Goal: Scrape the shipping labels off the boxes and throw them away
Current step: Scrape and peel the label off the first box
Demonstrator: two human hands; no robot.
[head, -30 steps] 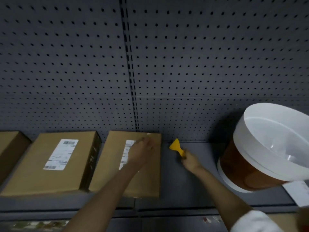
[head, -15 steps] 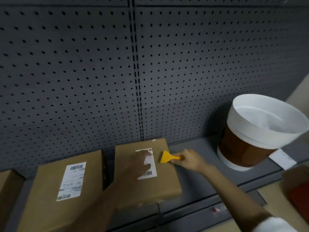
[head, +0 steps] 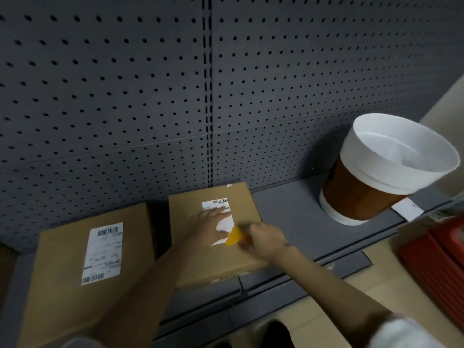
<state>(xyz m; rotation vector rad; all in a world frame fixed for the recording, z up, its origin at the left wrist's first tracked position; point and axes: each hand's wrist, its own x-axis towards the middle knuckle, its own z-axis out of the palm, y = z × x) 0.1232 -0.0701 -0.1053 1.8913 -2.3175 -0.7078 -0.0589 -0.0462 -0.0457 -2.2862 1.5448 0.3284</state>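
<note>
Pressing my left hand (head: 209, 223) flat, fingers spread, on the shipping label (head: 219, 219) of the middle box (head: 216, 237) on the grey shelf (head: 288, 212). My right hand (head: 263, 241) pinches the yellow scraper (head: 234, 236), blade on the label's lower right edge. 2nd labelled box (head: 82, 270) sits just left; lined bin (head: 386, 169) well right.

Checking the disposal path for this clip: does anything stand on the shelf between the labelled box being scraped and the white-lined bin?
Nothing visible does. The grey metal shelf is bare between the brown cardboard box, where the right hand holds the yellow plastic scraper against the white shipping label, and the brown white-lined bin.
</note>
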